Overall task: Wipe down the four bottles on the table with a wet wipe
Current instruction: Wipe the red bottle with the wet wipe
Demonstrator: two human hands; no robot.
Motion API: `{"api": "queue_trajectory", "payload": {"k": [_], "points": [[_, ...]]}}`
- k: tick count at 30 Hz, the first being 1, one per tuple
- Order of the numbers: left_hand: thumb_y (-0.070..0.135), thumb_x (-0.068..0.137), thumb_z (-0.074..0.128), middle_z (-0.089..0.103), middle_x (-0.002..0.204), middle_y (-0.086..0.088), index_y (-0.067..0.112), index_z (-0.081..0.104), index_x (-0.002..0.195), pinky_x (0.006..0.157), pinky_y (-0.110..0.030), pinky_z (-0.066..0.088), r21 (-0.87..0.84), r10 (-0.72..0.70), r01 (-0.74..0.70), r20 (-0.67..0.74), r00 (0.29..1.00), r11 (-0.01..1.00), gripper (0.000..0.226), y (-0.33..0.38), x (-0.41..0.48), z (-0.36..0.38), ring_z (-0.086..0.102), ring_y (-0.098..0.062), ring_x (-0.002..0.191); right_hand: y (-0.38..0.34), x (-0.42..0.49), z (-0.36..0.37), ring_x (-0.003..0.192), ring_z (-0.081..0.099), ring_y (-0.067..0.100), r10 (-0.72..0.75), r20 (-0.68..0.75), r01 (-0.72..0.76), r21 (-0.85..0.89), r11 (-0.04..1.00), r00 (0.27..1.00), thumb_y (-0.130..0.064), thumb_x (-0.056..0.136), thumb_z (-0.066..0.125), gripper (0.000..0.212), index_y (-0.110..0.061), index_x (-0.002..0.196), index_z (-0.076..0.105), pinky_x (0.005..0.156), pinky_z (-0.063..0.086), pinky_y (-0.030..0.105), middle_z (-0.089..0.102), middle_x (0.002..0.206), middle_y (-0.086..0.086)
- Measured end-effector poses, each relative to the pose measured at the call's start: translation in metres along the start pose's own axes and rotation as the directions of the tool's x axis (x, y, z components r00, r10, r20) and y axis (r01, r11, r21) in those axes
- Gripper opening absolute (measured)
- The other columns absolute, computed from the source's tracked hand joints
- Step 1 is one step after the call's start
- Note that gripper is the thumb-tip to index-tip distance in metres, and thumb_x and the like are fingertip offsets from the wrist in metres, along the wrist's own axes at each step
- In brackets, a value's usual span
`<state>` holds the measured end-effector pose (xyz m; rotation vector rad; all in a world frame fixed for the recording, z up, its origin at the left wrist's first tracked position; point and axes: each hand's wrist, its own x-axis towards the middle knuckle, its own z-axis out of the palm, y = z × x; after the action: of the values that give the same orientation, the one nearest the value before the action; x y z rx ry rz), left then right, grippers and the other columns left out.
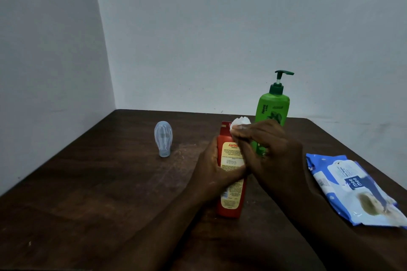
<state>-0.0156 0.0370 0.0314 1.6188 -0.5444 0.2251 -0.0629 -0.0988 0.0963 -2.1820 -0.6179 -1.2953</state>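
Head view: the left hand [211, 167] grips the red bottle [231, 200] mid-table, and the right hand [271, 149] pinches a wet wipe [240, 121] against its top. The green pump bottle [273, 105] stands just behind. The clear bottle [163, 138] is well left, and the wipes pack [352, 187] lies at the table's [88, 182] right edge.

Premises: a plain domestic room, probably a home. Evidence: a scuffed dark brown wooden surface [88, 182] set in a corner of bare pale painted walls [198, 28]. It carries household toiletries: a green plastic pump bottle [273, 105], a red plastic shampoo bottle [230, 200] and a blue-and-white soft pack of baby wipes [352, 187].
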Motion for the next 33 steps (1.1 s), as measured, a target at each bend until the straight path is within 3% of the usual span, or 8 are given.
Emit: {"api": "queue_trajectory", "payload": {"k": [4,6,11,14,20,23,28,33], "points": [[0.052,0.061,0.078,0.055,0.107,0.053,0.068,0.046,0.113,0.072,0.003,0.044,0.050,0.041,-0.041,-0.016,0.999,0.998,0.063,0.000,0.000,0.004,0.055,0.026,0.101,-0.006,0.010,0.008,0.091,0.067,0.021,-0.045,0.072,0.047,-0.031,0.998,0.996,0.007,0.072,0.082,0.028,-0.007,0.095,0.079,0.084,0.043,0.017,0.077,0.094,0.005],[0.045,0.064,0.077,0.059,0.111,0.046,0.043,0.052,0.119,0.077,0.000,0.046,0.070,0.069,-0.066,-0.037,0.997,0.995,0.061,-0.008,0.002,0.004,0.057,0.021,0.105,-0.009,0.014,0.015,0.092,0.063,0.016,-0.044,0.142,0.049,-0.035,0.998,0.989,0.004,0.074,0.080,0.025,-0.011,0.094,0.079,0.081,0.040,0.015,0.077,0.094,0.002],[0.048,0.063,0.063,0.061,0.099,0.026,0.023,0.056,0.122,0.078,0.002,0.041,0.108,0.064,-0.060,-0.029,0.998,0.992,0.064,-0.010,0.005,0.004,0.059,0.017,0.095,-0.014,0.024,0.025,0.095,0.051,0.004,0.023,0.294,-0.013,-0.037,0.999,0.955,-0.002,0.082,0.072,0.022,-0.017,0.097,0.080,0.081,0.038,0.013,0.074,0.098,0.000],[0.042,0.068,0.075,0.069,0.108,0.018,0.038,0.052,0.125,0.081,-0.006,0.049,0.064,0.052,-0.050,-0.032,0.998,0.997,0.061,-0.009,0.002,0.004,0.064,0.006,0.105,-0.014,0.021,0.018,0.096,0.059,0.014,0.023,0.252,-0.015,-0.032,0.999,0.967,0.000,0.080,0.075,0.022,-0.015,0.096,0.080,0.080,0.044,0.020,0.076,0.096,0.000],[0.052,0.065,0.081,0.065,0.112,0.036,0.074,0.046,0.107,0.073,-0.009,0.054,0.065,0.017,-0.019,0.027,0.999,0.998,0.060,0.003,0.001,0.003,0.065,0.010,0.103,-0.001,0.007,-0.004,0.092,0.065,0.016,0.047,0.083,-0.053,0.072,0.996,0.995,0.009,0.075,0.079,0.030,-0.012,0.097,0.079,0.086,0.049,0.015,0.076,0.095,-0.001],[0.054,0.063,0.080,0.066,0.107,0.037,0.073,0.047,0.101,0.069,-0.006,0.052,0.048,0.000,-0.002,0.036,0.999,0.999,0.054,0.003,0.000,0.003,0.066,0.010,0.098,0.005,0.002,-0.010,0.098,0.068,0.011,0.096,0.071,-0.104,0.126,0.987,0.993,0.003,0.078,0.080,0.027,-0.013,0.100,0.079,0.087,0.056,0.030,0.075,0.100,-0.002],[0.055,0.063,0.081,0.067,0.109,0.032,0.060,0.050,0.110,0.068,-0.007,0.053,0.047,0.001,-0.002,0.025,1.000,0.999,0.057,0.001,-0.001,0.005,0.068,0.007,0.099,0.013,-0.006,-0.014,0.099,0.068,0.001,0.167,0.052,-0.173,0.163,0.971,0.985,-0.004,0.080,0.079,0.024,-0.015,0.102,0.077,0.086,0.057,0.023,0.075,0.101,-0.003],[0.054,0.061,0.081,0.065,0.106,0.037,0.074,0.047,0.103,0.068,-0.005,0.051,0.031,0.017,-0.017,0.010,1.000,0.999,0.057,0.003,-0.001,0.004,0.066,0.010,0.098,0.008,-0.005,-0.014,0.097,0.069,0.012,0.102,0.060,-0.108,0.105,0.989,0.993,-0.001,0.078,0.079,0.025,-0.011,0.100,0.078,0.086,0.057,0.029,0.075,0.100,0.000]]}}
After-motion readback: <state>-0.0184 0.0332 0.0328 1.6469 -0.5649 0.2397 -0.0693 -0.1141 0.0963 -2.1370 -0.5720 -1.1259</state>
